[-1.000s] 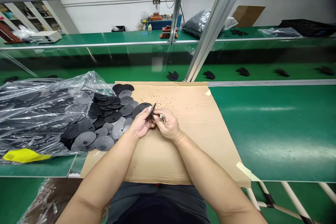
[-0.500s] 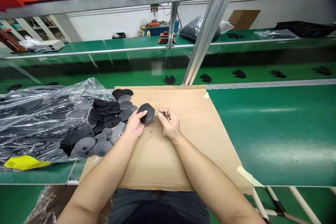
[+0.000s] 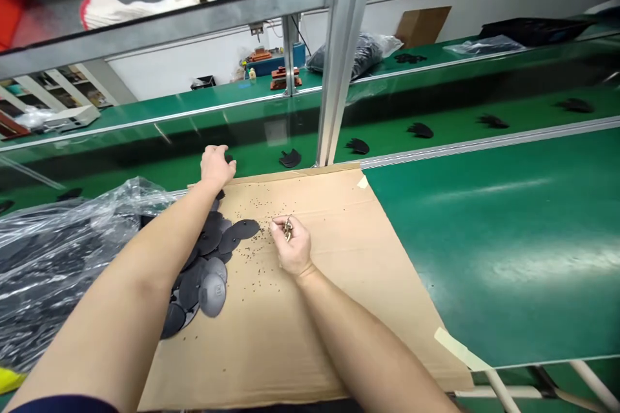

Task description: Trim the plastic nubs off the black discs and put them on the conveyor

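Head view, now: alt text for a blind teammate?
A person's right hand pinches a small metal piece over a cardboard sheet strewn with dark specks, while the left hand extends past its far edge. Dark discs lie beside a clear plastic bag.

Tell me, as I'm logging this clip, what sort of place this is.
Probably a factory workshop: long green workbenches, black plastic discs heaped on cardboard, and a clear plastic bag of parts.

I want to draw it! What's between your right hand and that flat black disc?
In the head view, cardboard dotted with tiny black specks lies between the right hand and the black disc.
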A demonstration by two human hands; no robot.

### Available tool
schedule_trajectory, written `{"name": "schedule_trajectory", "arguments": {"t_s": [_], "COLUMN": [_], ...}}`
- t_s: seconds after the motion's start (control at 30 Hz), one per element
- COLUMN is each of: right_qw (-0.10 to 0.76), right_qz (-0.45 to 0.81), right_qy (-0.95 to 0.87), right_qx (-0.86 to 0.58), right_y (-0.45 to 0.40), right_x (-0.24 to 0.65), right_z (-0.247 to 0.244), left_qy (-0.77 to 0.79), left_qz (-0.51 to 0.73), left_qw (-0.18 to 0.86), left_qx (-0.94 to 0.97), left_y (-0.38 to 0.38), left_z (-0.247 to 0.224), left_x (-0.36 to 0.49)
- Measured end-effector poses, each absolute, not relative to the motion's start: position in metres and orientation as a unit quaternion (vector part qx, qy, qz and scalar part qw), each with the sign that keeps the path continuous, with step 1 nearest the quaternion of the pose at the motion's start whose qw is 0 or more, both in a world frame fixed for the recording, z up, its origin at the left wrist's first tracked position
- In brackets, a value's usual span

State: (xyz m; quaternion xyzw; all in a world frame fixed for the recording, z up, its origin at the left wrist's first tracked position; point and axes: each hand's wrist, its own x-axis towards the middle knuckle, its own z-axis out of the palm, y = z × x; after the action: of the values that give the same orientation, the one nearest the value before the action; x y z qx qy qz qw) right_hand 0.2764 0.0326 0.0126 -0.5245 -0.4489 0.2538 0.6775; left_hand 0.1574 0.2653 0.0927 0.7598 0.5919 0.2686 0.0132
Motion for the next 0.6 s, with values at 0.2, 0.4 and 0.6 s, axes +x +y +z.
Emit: {"name": "schedule_trajectory", "arguments": {"t_s": [0.2,0.4,0.6], "right_qw": [0.697,0.689,0.688], "right_qz": [0.247,0.239,0.247], "right_qy": [-0.382,-0.383,-0.376], "right_qx": [-0.554,-0.567,-0.569], "right_y": [0.034,0.036,0.036], "right_x": [0.274,0.272,0.272], "right_z": [0.013,0.012,0.011], "left_qy": [0.604,0.654,0.602], "left_qz": [0.184,0.144,0.275], "left_qw": [0.143,0.156,0.171], "left_qx": [0.762,0.726,0.73], "left_y": [0.283,0.296,0.266], "left_z": [0.054,0.034,0.051], "left_x": [0.255,0.307,0.295]}}
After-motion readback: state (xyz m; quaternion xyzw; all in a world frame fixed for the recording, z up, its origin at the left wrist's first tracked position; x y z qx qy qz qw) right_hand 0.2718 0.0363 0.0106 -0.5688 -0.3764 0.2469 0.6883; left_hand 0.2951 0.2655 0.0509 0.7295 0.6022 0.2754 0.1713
